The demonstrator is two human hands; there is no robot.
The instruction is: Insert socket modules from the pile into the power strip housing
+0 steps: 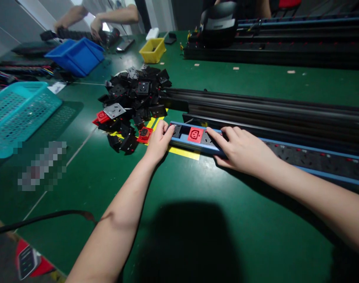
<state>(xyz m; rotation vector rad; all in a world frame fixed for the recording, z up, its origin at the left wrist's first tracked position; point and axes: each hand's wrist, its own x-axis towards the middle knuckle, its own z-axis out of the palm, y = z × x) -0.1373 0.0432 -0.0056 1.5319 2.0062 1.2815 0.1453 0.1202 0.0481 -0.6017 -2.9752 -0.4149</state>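
A long blue-edged power strip (210,148) with black socket modules lies across the green table, running off to the right. My left hand (158,142) is closed around its left end, thumb by a black socket module (176,131). Beside that module is an open gap, followed by a red socket module (195,135). My right hand (243,148) grips the strip further right, index fingertip on a black module (208,138) and thumb at the near side. A loose red socket (144,135) lies just left of my left hand.
Black socket modules (132,92) are heaped behind my left hand. Long black rails (256,104) lie beyond the strip. A teal basket (46,98), a blue bin (76,55) and a yellow bin (152,50) stand left and back. Another person's arms (108,17) work across the table.
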